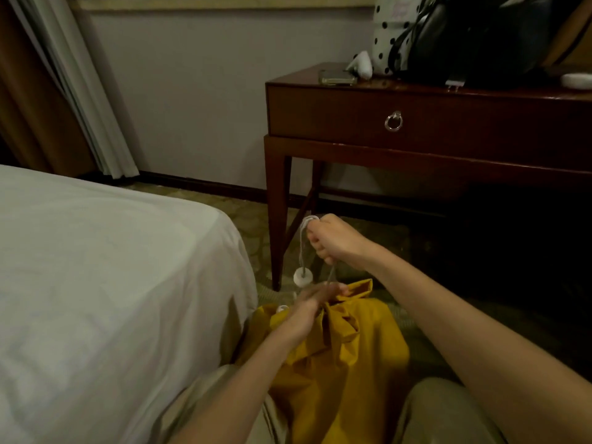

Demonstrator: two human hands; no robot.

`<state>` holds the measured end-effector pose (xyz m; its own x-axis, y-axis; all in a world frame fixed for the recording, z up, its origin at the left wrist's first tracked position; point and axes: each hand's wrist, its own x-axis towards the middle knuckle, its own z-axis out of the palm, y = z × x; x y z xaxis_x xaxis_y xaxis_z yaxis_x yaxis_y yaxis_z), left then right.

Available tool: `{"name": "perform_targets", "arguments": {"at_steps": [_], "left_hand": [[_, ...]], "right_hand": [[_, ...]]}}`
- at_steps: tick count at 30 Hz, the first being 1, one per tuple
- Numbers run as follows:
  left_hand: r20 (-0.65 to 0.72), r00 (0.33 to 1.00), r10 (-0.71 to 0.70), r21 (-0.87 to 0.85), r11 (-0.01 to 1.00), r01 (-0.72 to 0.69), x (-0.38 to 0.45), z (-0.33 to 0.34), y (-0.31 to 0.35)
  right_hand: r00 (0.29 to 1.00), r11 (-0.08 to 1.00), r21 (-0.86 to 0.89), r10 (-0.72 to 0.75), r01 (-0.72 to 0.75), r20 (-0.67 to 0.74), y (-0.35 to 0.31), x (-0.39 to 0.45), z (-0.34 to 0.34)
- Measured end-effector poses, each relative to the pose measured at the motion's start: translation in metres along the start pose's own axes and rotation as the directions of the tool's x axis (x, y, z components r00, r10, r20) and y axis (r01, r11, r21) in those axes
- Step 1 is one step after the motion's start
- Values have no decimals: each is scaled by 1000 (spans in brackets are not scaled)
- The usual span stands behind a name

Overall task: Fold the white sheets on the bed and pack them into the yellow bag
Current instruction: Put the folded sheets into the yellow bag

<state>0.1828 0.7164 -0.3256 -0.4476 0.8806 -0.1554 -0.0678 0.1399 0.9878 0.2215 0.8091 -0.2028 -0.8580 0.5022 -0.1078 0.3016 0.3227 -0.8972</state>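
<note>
The yellow bag (339, 354) stands on the floor between my knees, its mouth bunched together at the top. My right hand (333, 240) is raised above it and grips the white drawstring (302, 241), which loops over my fingers. A round white toggle (303, 277) hangs from the cord. My left hand (320, 294) holds the gathered neck of the bag just below. The bed (96, 267) on the left is covered by a smooth white sheet. What the bag holds is hidden.
A dark wooden desk (416, 123) with a ring-pull drawer stands right behind the bag, carrying a phone (337, 77), dark bags and a spotted cloth. Curtains (64, 84) hang at the far left. Patterned carpet (243, 216) runs between bed and desk.
</note>
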Motion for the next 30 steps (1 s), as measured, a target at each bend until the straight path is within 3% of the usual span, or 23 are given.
{"name": "perform_targets", "arguments": {"at_steps": [3, 5, 8, 11, 15, 19, 25, 30], "left_hand": [[-120, 993, 17, -80, 996, -27, 6, 10, 3], [-244, 964, -107, -216, 975, 53, 12, 10, 7], [-251, 925, -287, -343, 919, 192, 8, 8, 3], [-283, 913, -294, -410, 897, 162, 1, 12, 0], [-197, 943, -268, -364, 913, 183, -6, 23, -4], [-182, 947, -265, -366, 912, 185, -9, 25, 16], [-70, 993, -94, -497, 867, 47, -13, 14, 80], [21, 992, -123, -522, 845, 116, -7, 3, 65]], "right_hand": [[998, 996, 69, 50, -48, -33, 5, 8, 10], [998, 992, 120, 48, -43, -41, 9, 14, 18], [996, 997, 25, 75, -74, -45, 25, 16, 27], [977, 970, 119, 206, -211, 58, 53, 13, 39], [951, 858, 432, 310, -277, -7, 52, 8, 40], [969, 939, 271, 240, -214, -67, 19, 9, 30], [993, 932, 359, 75, -38, -89, -35, 16, 3], [991, 951, 290, 125, -109, -37, -15, 16, 5]]}}
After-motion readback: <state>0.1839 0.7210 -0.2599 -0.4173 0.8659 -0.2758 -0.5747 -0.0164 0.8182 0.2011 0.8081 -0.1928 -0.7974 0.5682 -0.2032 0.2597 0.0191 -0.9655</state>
